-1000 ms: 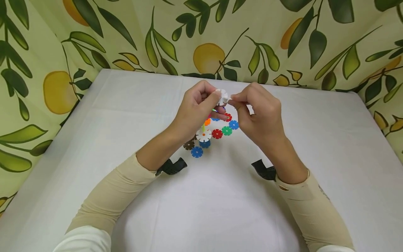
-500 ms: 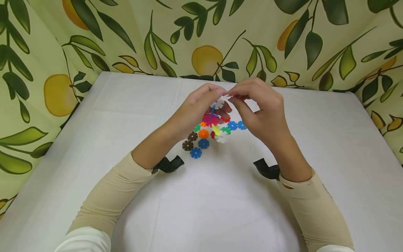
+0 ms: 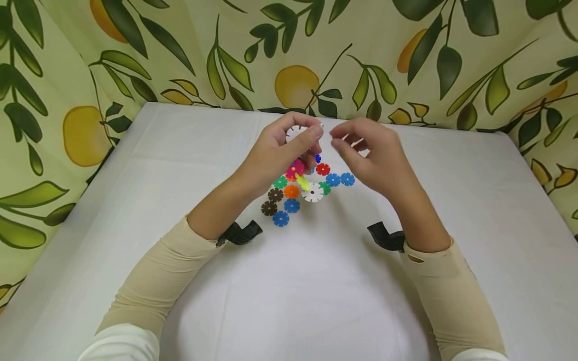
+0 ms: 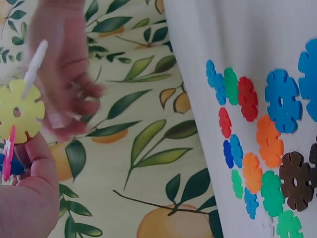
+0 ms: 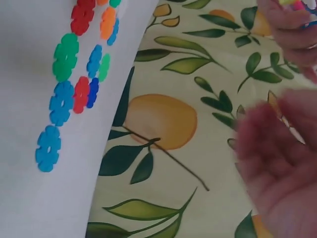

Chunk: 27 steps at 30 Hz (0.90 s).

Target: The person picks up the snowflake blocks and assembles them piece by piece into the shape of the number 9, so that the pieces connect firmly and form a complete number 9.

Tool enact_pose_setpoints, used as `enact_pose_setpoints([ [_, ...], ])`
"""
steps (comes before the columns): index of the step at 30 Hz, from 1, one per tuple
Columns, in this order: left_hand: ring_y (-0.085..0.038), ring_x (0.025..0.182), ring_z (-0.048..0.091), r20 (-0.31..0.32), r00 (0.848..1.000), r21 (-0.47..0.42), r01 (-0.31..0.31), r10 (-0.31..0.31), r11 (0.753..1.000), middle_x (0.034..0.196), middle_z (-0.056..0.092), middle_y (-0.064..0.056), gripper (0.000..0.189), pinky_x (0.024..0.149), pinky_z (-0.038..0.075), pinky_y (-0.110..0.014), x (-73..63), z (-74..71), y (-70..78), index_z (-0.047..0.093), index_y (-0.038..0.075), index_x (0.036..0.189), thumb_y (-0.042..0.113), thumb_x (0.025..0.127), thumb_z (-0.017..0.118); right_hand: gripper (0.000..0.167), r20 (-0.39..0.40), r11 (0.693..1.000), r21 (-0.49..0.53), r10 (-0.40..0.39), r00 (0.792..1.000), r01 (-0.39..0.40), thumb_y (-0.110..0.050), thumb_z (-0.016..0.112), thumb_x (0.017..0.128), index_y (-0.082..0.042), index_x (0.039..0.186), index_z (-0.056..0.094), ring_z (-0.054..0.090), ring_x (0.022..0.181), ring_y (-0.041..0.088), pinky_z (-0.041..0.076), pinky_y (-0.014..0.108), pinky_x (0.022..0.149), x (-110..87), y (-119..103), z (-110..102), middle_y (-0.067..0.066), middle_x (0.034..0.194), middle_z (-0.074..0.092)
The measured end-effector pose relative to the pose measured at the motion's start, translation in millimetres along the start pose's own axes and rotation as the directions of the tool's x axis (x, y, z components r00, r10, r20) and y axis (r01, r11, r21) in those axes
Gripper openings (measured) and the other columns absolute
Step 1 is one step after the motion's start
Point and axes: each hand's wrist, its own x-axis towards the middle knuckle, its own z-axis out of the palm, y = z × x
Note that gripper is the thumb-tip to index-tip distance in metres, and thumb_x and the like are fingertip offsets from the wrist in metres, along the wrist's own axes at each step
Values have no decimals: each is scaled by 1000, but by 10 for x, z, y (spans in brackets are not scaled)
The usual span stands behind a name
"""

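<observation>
My left hand (image 3: 275, 153) grips a chain of notched plastic snowflake discs above the far part of the table. A white disc (image 3: 293, 133) shows behind its thumb. Lower in the chain come a pink disc (image 3: 295, 168), a yellow disc (image 3: 301, 181) and another white disc (image 3: 312, 192). From the left wrist, the yellow disc (image 4: 30, 101) has the white disc (image 4: 34, 69) slotted into it edge-on, and a pink disc (image 4: 9, 153) below. My right hand (image 3: 375, 158) hovers just right of the left fingertips, fingers loosely bent around nothing; it is blurred in both wrist views.
Loose discs lie on the white-covered table under the hands, among them a blue disc (image 3: 281, 218), a brown disc (image 3: 269, 208), an orange disc (image 3: 291, 191) and a red disc (image 3: 322, 169). A leaf-patterned curtain (image 3: 244, 50) stands behind the table's far edge.
The right fingers, earlier pinching at the white disc, have come off it and drawn slightly right. The left hand has turned the chain, so its white discs now face the head camera.
</observation>
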Motion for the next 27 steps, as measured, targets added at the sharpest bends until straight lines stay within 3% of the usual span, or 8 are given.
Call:
enact_pose_setpoints([
  [2,-37,79,62,-33,999,-55,-9,7,998,95,61,-20,24,73,57,-35,-3,-7,3,57,8,121,22,102,61,16,215,993,-11,113,970,-113,-6,69,95,-2,110,72,63,91,21,55,37,79,0,88,50,7,102,70],
  [5,-31,76,60,-62,998,-104,-31,25,994,93,59,-20,24,70,56,-32,-7,-18,7,57,7,121,22,102,59,14,495,980,-76,197,846,-184,-7,71,93,-4,106,71,61,88,22,53,38,78,-2,206,184,5,97,68],
  [7,-28,74,58,-70,997,-122,-53,45,991,91,58,-19,25,68,55,-31,-7,-26,14,56,6,122,23,102,58,10,583,974,-118,224,781,-191,-8,74,91,-6,99,68,59,83,22,51,36,74,-5,240,289,4,90,64],
  [9,-27,73,56,-74,995,-141,-70,60,987,88,57,-16,25,66,54,-30,-2,-28,25,56,5,121,22,102,57,15,612,965,-170,262,746,-200,-13,76,90,-6,95,64,56,80,23,48,35,72,-10,236,380,5,85,60],
  [12,-25,71,54,-71,995,-155,-75,64,985,85,56,-14,24,65,53,-29,11,-19,42,57,5,120,21,102,57,25,602,942,-253,330,727,-218,-21,79,88,-5,96,63,54,81,25,48,36,71,-13,214,482,7,83,56],
  [16,-26,73,55,-53,998,-140,-51,44,989,84,56,-13,23,66,53,-29,17,2,52,58,8,120,21,101,58,33,583,932,-287,354,731,-222,-23,80,88,-2,109,66,58,90,26,52,39,81,-16,223,558,9,93,62],
  [19,-26,74,55,-19,999,-142,-41,39,989,84,56,-14,23,65,52,-29,12,9,55,58,7,120,20,101,57,31,592,940,-267,333,734,-211,-19,80,87,-3,110,66,56,92,25,50,38,84,-23,245,584,8,95,60],
  [27,-18,60,46,129,989,-287,-36,76,957,81,53,-9,28,55,48,-25,-13,-27,46,52,-1,122,20,104,44,24,648,965,-134,259,716,-227,-9,80,85,-9,100,61,54,85,22,48,35,73,-34,215,541,4,86,58],
])
